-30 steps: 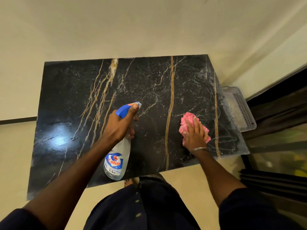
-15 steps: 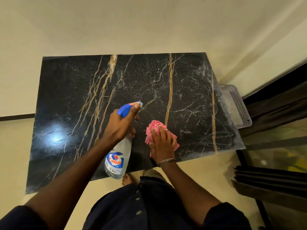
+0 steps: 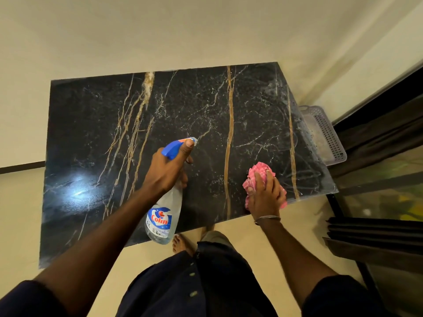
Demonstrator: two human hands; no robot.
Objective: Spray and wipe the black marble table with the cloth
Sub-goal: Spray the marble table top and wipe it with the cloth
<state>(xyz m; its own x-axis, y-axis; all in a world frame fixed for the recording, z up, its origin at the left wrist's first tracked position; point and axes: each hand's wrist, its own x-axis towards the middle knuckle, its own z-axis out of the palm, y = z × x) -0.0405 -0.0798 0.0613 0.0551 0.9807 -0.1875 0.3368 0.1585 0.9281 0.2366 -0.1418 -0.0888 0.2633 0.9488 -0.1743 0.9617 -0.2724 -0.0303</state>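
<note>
The black marble table (image 3: 96, 124) with gold and white veins fills the middle of the head view. My left hand (image 3: 167, 172) grips a clear spray bottle (image 3: 161, 216) with a blue trigger head and a Colin label, held over the table's near middle, nozzle pointing away from me. My right hand (image 3: 266, 194) presses a crumpled pink cloth (image 3: 258, 172) flat on the table near its front right edge. Streaky wipe marks show on the right part of the surface.
A perforated grey plastic basket (image 3: 325, 133) sits just past the table's right edge. Dark window frames and folded dark fabric (image 3: 377, 227) stand at the right. A cream wall runs behind the table. My bare foot (image 3: 180, 243) is by the front edge.
My right hand slid the pink cloth left toward the table's middle, then back right to the front right area. The left hand with the spray bottle has stayed in place.
</note>
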